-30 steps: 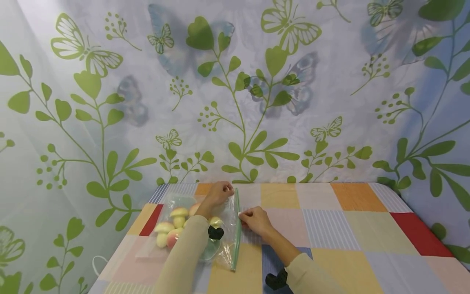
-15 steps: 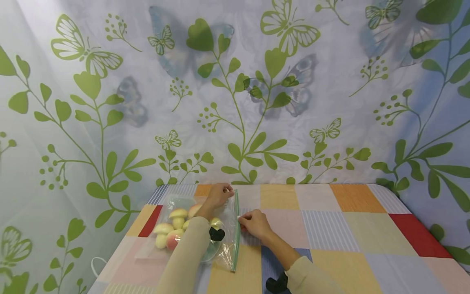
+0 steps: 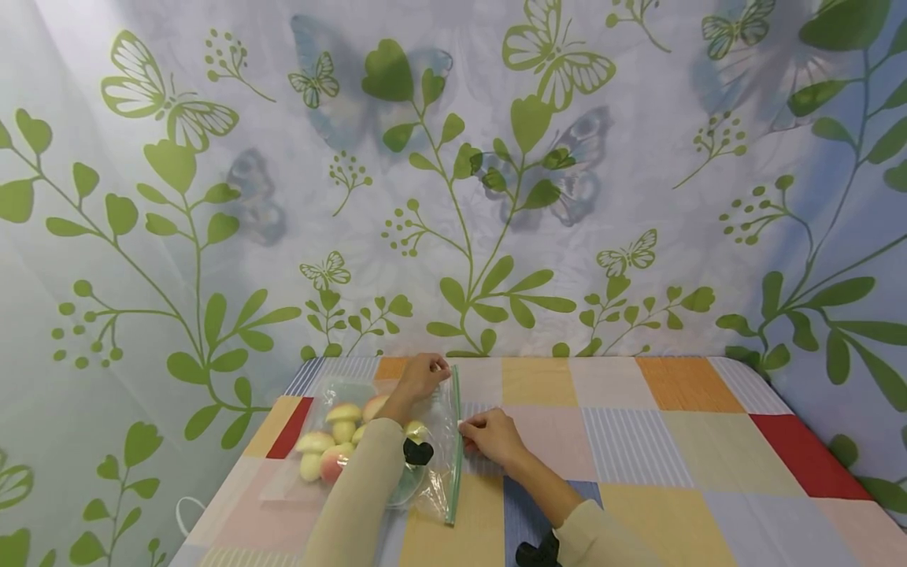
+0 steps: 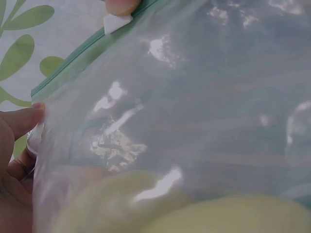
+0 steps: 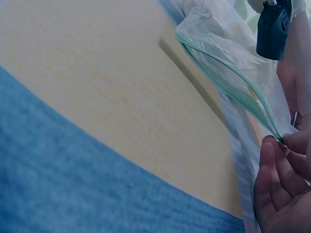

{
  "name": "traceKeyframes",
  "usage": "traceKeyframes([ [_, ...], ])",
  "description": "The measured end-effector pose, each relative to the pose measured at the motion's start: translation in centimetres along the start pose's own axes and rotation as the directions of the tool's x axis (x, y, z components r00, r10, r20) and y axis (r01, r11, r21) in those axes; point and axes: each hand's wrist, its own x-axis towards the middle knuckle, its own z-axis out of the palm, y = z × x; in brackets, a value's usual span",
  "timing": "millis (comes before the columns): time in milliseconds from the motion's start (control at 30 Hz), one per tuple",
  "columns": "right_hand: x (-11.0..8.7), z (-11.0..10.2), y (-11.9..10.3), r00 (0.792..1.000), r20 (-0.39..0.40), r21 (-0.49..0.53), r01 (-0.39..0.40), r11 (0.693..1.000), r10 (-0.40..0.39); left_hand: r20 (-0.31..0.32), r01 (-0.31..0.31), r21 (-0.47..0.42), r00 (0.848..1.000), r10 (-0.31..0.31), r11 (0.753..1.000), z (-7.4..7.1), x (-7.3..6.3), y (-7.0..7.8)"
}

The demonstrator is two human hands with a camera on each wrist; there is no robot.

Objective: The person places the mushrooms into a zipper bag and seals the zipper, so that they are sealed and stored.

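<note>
A clear zip bag (image 3: pixel 441 461) with a green zip edge lies on the table, its mouth facing right. Through the plastic show yellow mushroom-shaped pieces (image 3: pixel 344 423) and a pinkish round piece (image 3: pixel 335 462). My left hand (image 3: pixel 423 376) pinches the bag's far corner, just under the zip, as the left wrist view shows. Partway along the green edge, my right hand (image 3: pixel 494 433) pinches the white slider (image 4: pixel 116 23). In the right wrist view the two sides of the green zip (image 5: pixel 228 73) gape on the near side of the fingers. My left forearm hides part of the contents.
A patchwork cloth (image 3: pixel 631 441) covers the table. Behind it hangs a curtain (image 3: pixel 425 197) printed with leaves and butterflies. A white cord loop (image 3: pixel 190 512) shows at the table's left edge. Dark straps (image 3: pixel 418 451) sit on both sleeves.
My right hand has slid a little way along the zip toward me with the slider. The left hand stays at the far corner.
</note>
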Motion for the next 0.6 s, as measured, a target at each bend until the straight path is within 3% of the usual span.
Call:
traceKeyframes([
  [300,-0.13,0.07,0.23,1.000,0.011,0.010,-0.010,1.000,0.009,-0.003,-0.020,0.010,1.000,0.020,1.000,-0.02,-0.16,0.13],
  [600,-0.46,0.10,0.14,0.999,0.025,0.030,0.027,0.999,-0.028,-0.006,0.000,0.013,1.000,0.000,1.000,-0.07,0.12,0.17],
])
